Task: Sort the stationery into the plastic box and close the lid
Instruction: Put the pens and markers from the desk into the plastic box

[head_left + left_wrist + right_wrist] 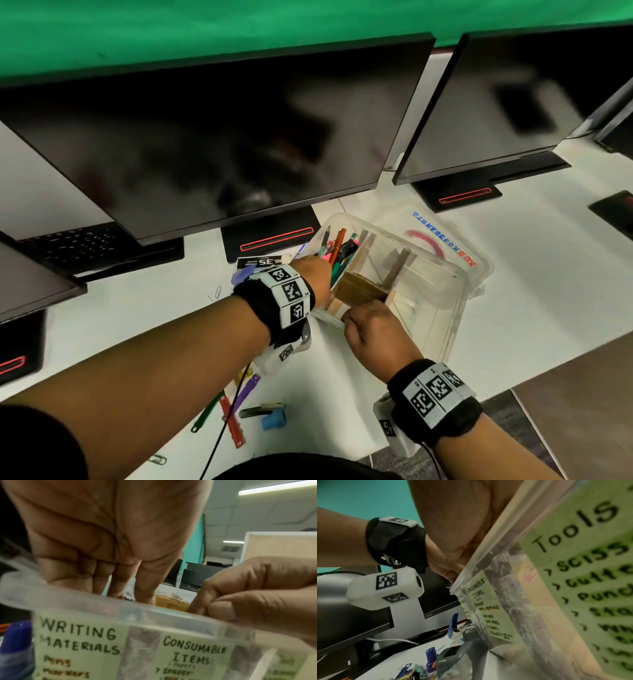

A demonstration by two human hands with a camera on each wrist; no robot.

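The clear plastic box [459,274] stands open on the white table, split by dividers. Several pens [337,253] fill its left compartment, and a brown cardboard pack [359,291] lies in the middle one. My left hand [315,274] reaches over the near left rim with its fingers [120,585] straight and pointing down inside; the tips are hidden behind the box wall [154,615]. My right hand [370,325] pinches the near rim beside the brown pack, thumb [221,609] outside and fingers inside. The lid [445,233] lies under the box's far side.
Loose stationery lies near me on the table: a red ruler [233,421], a blue stamp [274,418], green and purple clips, a paper clip [215,293] and a staple box [260,262]. Two dark monitors [222,137] and a keyboard [85,246] stand behind.
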